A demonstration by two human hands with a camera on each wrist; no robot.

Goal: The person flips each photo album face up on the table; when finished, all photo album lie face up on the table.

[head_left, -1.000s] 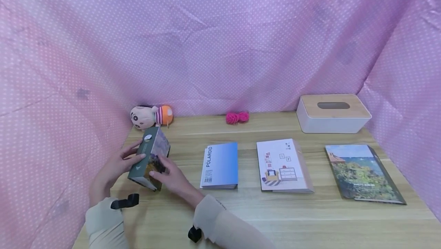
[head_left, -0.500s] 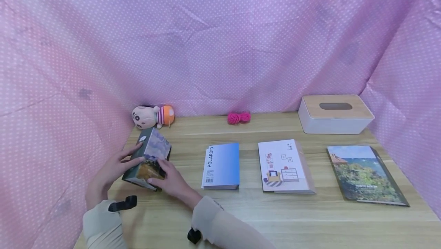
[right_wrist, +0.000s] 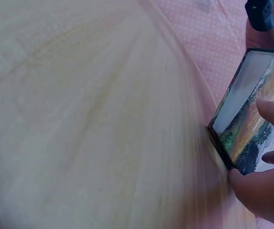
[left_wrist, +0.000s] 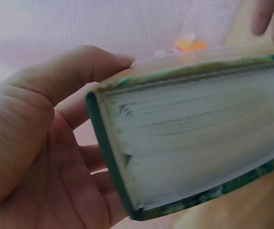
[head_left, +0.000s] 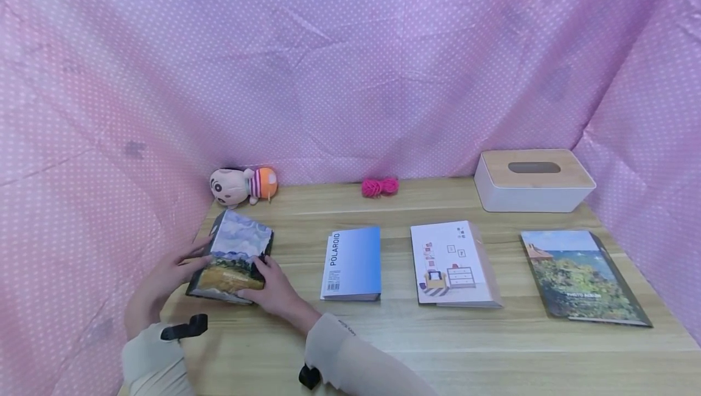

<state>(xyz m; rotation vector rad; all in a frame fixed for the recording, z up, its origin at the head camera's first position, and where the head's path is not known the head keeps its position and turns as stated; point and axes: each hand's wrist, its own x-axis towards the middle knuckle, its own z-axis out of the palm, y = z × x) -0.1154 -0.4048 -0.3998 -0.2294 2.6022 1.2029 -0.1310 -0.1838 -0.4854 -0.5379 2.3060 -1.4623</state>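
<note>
A thick photo album [head_left: 241, 235] with a painted landscape cover and a dark green spine lies at the table's left side. My left hand [head_left: 171, 273] holds it along the spine. In the left wrist view, the thumb and index finger reach the top cover, the other fingers are behind the spine, and the page block [left_wrist: 198, 119] shows, with the spine edge tilted up. My right hand [head_left: 278, 289] grips the right edge. In the right wrist view its thumb [right_wrist: 270, 112] rests on the cover [right_wrist: 251, 143] and other fingers are at the edge.
A plush doll [head_left: 243, 186] lies just behind the album. To the right are a blue POLAROID album [head_left: 352, 262], a white illustrated album [head_left: 451, 262] and a painted photo album [head_left: 580, 277]. Pink yarn [head_left: 380, 187] and a tissue box [head_left: 533, 183] stand near the pink curtain [head_left: 350, 67].
The album has turned from standing tilted with its green spine up to lying nearly flat, its painted cover facing up. My left hand has moved left and down with the spine.
</note>
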